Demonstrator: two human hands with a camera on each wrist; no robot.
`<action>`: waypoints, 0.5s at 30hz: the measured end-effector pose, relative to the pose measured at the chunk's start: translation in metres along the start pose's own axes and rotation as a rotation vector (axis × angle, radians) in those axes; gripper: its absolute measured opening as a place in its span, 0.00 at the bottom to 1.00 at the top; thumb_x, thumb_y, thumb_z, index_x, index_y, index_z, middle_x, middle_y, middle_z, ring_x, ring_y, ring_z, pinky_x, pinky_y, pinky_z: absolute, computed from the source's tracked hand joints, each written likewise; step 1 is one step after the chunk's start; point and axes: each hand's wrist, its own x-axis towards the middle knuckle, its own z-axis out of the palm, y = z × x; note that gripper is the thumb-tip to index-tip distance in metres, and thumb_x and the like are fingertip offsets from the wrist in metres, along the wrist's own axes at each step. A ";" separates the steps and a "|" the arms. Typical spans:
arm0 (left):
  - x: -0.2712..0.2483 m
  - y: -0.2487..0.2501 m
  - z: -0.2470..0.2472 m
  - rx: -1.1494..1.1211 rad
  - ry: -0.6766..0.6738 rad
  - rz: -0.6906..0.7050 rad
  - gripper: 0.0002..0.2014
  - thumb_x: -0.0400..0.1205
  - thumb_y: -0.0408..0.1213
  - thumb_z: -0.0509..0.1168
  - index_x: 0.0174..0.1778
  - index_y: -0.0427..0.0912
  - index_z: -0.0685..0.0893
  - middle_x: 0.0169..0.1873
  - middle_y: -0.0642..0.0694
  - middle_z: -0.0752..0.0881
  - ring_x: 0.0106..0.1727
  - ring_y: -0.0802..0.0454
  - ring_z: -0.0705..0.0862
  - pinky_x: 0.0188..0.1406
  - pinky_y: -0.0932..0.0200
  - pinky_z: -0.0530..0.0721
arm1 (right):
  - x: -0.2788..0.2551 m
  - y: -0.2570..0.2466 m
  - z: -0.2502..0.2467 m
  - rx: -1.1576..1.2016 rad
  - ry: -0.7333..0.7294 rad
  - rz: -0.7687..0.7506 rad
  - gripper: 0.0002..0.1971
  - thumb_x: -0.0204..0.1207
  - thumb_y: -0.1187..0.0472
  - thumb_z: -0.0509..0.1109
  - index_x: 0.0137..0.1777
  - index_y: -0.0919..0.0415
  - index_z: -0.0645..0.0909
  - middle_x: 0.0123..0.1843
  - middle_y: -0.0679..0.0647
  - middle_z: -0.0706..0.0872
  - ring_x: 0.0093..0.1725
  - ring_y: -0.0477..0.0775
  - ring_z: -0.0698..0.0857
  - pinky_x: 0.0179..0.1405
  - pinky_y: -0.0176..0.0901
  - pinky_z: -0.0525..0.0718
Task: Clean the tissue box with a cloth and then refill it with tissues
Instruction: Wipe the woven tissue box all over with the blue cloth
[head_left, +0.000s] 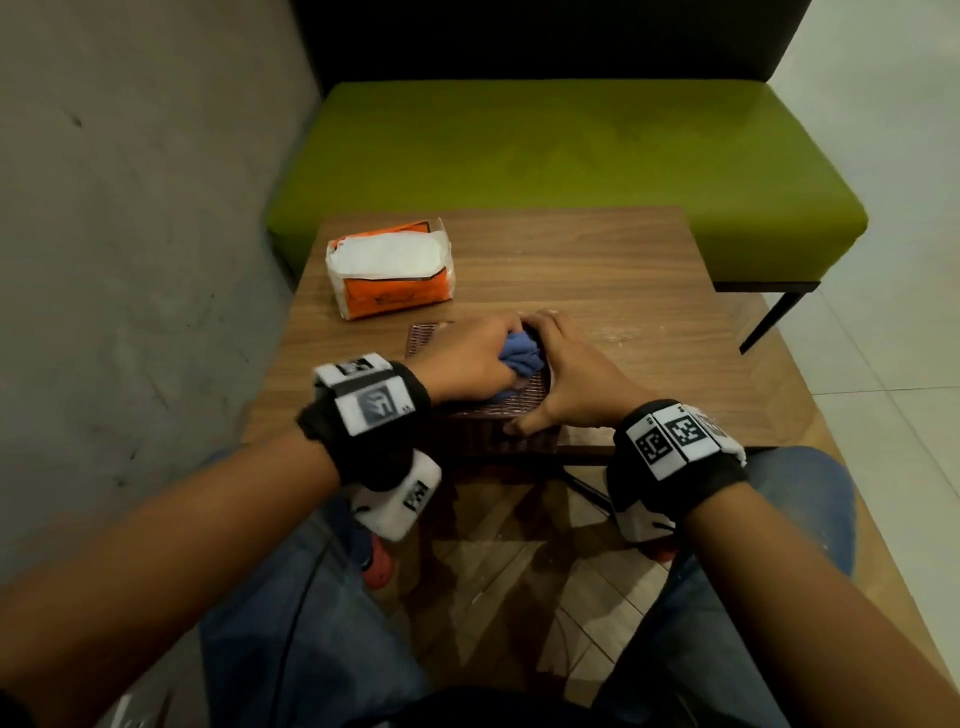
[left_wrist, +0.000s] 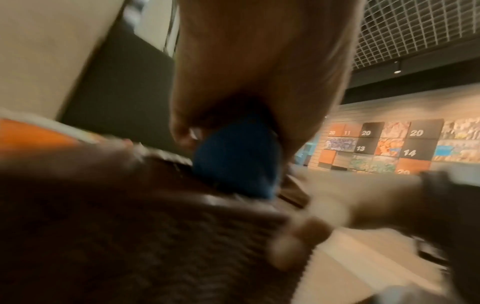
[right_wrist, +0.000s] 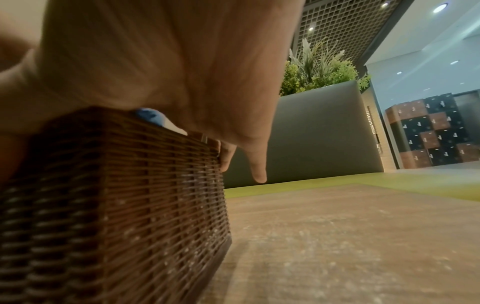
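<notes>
Wicker box sits at the table's near edge. Right hand spans its top, fingers draped over the far side, apparently bracing it. Left hand grips a bunched cloth on the top for wiping. Tissues wait beyond, unused.

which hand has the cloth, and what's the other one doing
The left hand grips the bunched blue cloth on top of the wicker tissue box. The right hand holds no cloth; it grips the box's right end.
</notes>
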 end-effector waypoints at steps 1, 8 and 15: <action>0.002 0.005 0.010 -0.025 0.077 -0.048 0.14 0.74 0.41 0.70 0.53 0.45 0.77 0.46 0.44 0.86 0.48 0.43 0.83 0.45 0.53 0.79 | 0.000 0.000 0.000 0.016 0.001 -0.001 0.66 0.40 0.34 0.79 0.82 0.55 0.59 0.77 0.52 0.65 0.75 0.56 0.69 0.73 0.64 0.72; -0.009 -0.008 -0.007 0.069 -0.029 0.116 0.11 0.75 0.39 0.70 0.49 0.48 0.75 0.43 0.49 0.84 0.46 0.48 0.81 0.39 0.57 0.66 | 0.004 0.007 -0.006 -0.041 -0.087 -0.012 0.69 0.37 0.29 0.74 0.83 0.52 0.54 0.81 0.50 0.60 0.79 0.55 0.65 0.78 0.68 0.64; -0.011 -0.031 -0.049 0.259 -0.414 0.250 0.13 0.75 0.29 0.66 0.48 0.50 0.75 0.43 0.52 0.80 0.46 0.50 0.77 0.43 0.50 0.71 | 0.015 0.009 -0.024 -0.136 -0.219 -0.069 0.66 0.48 0.41 0.86 0.84 0.49 0.52 0.84 0.49 0.57 0.82 0.57 0.60 0.78 0.75 0.57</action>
